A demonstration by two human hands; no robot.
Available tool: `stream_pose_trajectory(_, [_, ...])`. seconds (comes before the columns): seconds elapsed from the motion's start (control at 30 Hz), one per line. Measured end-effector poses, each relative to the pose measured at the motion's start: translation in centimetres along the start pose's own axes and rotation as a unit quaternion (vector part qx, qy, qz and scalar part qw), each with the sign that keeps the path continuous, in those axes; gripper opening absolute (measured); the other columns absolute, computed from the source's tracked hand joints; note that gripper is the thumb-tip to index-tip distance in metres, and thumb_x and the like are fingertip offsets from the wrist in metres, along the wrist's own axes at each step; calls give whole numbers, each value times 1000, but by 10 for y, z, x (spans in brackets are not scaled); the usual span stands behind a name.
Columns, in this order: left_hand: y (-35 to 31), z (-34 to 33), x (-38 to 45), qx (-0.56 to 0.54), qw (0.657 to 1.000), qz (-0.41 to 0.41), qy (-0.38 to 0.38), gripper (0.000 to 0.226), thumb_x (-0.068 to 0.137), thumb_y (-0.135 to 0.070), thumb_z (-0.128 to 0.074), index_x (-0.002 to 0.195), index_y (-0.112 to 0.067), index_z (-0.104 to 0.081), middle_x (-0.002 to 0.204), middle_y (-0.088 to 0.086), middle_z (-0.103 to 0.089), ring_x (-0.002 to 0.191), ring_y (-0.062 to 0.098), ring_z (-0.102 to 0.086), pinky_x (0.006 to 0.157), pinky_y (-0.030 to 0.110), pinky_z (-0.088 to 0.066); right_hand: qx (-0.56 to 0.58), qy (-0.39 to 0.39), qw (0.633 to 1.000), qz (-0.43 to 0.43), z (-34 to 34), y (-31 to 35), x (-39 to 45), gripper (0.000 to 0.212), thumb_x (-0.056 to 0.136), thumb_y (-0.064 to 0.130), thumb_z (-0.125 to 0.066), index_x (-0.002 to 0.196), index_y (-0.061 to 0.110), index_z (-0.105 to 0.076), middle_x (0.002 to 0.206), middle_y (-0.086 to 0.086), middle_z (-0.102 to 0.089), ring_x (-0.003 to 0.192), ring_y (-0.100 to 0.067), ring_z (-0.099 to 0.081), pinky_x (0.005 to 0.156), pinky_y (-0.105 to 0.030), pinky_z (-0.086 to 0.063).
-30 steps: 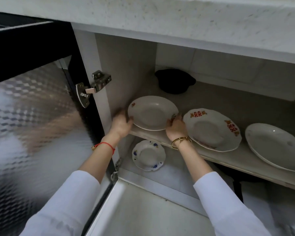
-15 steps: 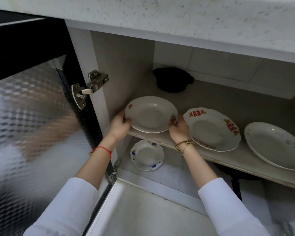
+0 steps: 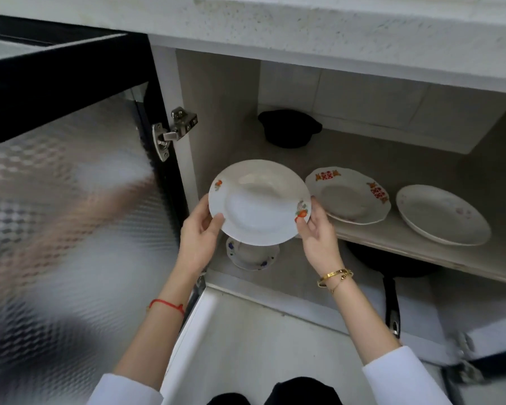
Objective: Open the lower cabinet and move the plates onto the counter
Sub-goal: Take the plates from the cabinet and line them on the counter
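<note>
A white plate with small fruit prints [image 3: 259,201] is in the air at the front of the open lower cabinet, tilted toward me. My left hand [image 3: 200,233] grips its left rim and my right hand [image 3: 316,233] grips its right rim. On the cabinet shelf [image 3: 398,239] lie a scalloped plate with red marks [image 3: 348,195] and a plain white plate [image 3: 443,214]. A small plate with blue flowers [image 3: 251,255] rests on the cabinet floor, partly hidden under the held plate. The speckled counter [image 3: 304,27] runs along the top.
The cabinet door [image 3: 65,200] with patterned glass stands open on the left, hung on a metal hinge [image 3: 174,131]. A black pot [image 3: 288,128] sits at the back of the shelf. A black pan with a long handle [image 3: 392,290] lies under the shelf.
Both hands have lifted the fruit-print plate off the shelf and drawn it out toward me. The view has shifted so the pan below shows.
</note>
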State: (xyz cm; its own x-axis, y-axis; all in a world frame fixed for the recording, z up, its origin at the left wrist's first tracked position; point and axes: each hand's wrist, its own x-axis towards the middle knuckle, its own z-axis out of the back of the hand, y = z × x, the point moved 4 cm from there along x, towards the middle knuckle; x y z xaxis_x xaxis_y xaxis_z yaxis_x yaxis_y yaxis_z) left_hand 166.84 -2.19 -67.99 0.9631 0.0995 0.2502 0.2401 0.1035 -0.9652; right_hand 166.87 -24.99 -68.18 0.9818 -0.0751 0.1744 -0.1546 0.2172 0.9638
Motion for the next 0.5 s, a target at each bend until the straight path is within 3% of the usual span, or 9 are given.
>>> stream_pose_trajectory(0.07, [-7,4,-23,-17,1000,-3,-5,52,94,2,-52,129,-36,-51,126,-22,-60,123,-3,-52,100,13,-41,-14,5,1000,-2,3,2,-24,53,97,10,-47,146,18,-31,139,9,-52,128,-3,-48,111,-29,-38])
stream_pose_trajectory(0.17, [-14,10,-57,-57,998,0,0,52,93,6,-51,130,-31,-53,129,-17,-61,125,1,-53,101,15,-42,-21,9,1000,-5,6,8,-59,56,97,15,-49,148,21,-28,136,14,-53,126,2,-49,111,-29,-38])
stream_pose_trajectory(0.37, [-25,20,-116,-79,997,4,11,49,93,6,-50,136,-17,-52,133,-7,-61,126,5,-53,98,15,-43,10,11,1000,20,10,15,-120,52,97,12,-50,143,30,-35,130,30,-52,123,9,-48,104,-13,-38])
stream_pose_trajectory(0.5, [-34,21,-142,-77,997,-3,26,48,94,4,-51,136,-18,-52,132,-9,-61,125,4,-53,96,12,-43,23,17,999,27,18,20,-148,53,97,15,-51,139,39,-30,130,40,-47,125,14,-43,96,-1,-36])
